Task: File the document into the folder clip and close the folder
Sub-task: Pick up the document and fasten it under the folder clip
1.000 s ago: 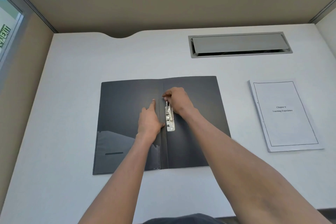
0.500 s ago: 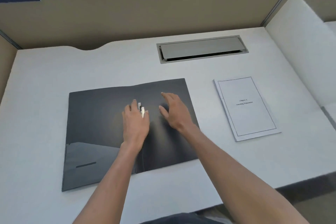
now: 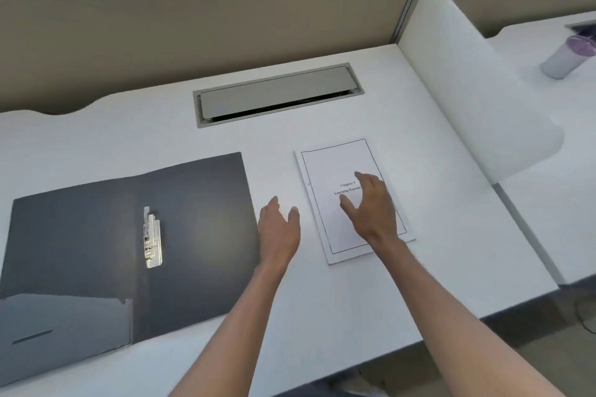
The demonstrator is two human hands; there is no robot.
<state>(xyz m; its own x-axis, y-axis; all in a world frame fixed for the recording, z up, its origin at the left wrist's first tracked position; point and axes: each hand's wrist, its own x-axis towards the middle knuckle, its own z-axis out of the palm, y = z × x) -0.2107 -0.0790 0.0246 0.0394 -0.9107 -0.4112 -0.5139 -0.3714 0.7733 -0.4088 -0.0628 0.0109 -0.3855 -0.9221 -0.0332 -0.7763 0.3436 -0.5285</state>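
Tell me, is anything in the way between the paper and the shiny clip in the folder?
Nothing visible blocks it. The left hand hangs over bare desk between the document and the open folder; the clip lies uncovered.

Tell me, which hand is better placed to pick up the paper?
Probably the right hand: it hangs open directly over the document. The left hand is open over bare desk, between folder and document.

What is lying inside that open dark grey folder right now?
Inside the open dark grey folder only a shiny metal clip shows near the spine, and a pocket on its left flap. The white printed document lies beside it. The pocket's contents cannot be seen.
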